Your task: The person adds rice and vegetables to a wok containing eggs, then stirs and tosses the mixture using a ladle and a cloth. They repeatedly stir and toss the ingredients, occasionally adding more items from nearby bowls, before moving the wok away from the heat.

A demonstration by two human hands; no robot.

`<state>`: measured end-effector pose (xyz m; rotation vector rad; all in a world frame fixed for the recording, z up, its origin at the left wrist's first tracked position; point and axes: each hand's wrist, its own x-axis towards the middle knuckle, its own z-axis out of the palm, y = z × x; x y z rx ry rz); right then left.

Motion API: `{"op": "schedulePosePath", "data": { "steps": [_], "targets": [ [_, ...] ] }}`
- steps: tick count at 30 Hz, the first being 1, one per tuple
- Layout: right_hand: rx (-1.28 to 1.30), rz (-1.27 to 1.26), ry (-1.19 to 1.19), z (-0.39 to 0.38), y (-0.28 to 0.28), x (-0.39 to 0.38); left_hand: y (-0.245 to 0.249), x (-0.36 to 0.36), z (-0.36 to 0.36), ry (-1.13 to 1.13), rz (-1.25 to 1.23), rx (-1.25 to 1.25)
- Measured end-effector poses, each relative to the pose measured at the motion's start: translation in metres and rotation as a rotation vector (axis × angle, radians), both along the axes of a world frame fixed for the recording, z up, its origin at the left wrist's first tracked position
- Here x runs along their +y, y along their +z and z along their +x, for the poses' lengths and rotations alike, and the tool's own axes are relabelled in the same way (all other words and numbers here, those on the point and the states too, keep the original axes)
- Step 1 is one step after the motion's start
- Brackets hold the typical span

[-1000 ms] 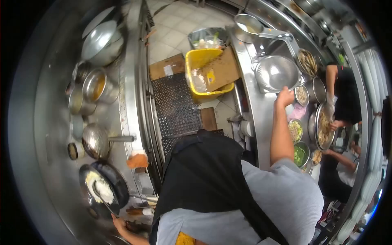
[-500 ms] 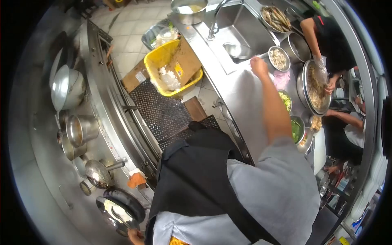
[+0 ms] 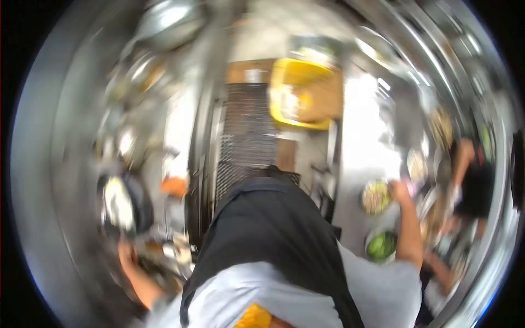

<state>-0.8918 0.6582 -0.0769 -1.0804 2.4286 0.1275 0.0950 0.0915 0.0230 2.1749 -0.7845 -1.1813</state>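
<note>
The view is smeared by motion. My right hand [image 3: 400, 191] is at the right edge of a bowl of pale and green chopped food [image 3: 376, 198] on the steel counter; its fingers look closed there, though the contact is blurred. A bowl of green leaves [image 3: 381, 245] stands below it. On the stove side, my left hand [image 3: 127, 250] is closed at the near end of a dark wok [image 3: 143, 205]. Something white and shiny [image 3: 117, 202] shows in the wok. The handle inside my left fingers is too blurred to make out.
A yellow bin [image 3: 279, 104] with cardboard stands beyond the black floor mat [image 3: 246, 128]. Blurred pots [image 3: 147, 71] line the stove at the left. An orange cloth [image 3: 174, 186] lies near the stove edge. At the far right, a co-worker's arm [image 3: 463, 161] reaches over more bowls.
The view has turned, bringing the stove further in. My right hand has left the counter spot near the sink and come closer, to the bowl of chopped food. My left hand shows more fully.
</note>
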Motion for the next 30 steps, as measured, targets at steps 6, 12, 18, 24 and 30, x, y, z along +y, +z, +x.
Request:
{"op": "schedulePosePath", "data": {
  "steps": [6, 12, 18, 24, 30],
  "targets": [
    [-0.186, -0.441, 0.256, 0.120, 0.112, -0.354, 0.008, 0.087, 0.005, -0.207, -0.114, -0.666],
    [-0.376, -0.801, 0.794, 0.342, 0.174, -0.636, 0.052, 0.170, -0.053, 0.145, -0.299, -0.416],
    [-0.488, -0.937, 1.175, 0.624, 0.237, -0.768, 0.077, 0.229, -0.068, 0.264, -0.245, -0.454],
    [-0.103, -1.302, 1.432, 0.791, 0.240, -0.790, 0.099, 0.251, -0.080, 0.197, -0.216, -0.680],
    [-0.191, -1.227, 1.593, 0.839, 0.232, -0.785, 0.121, 0.229, -0.085, 0.138, -0.287, -0.630]
  ]
}}
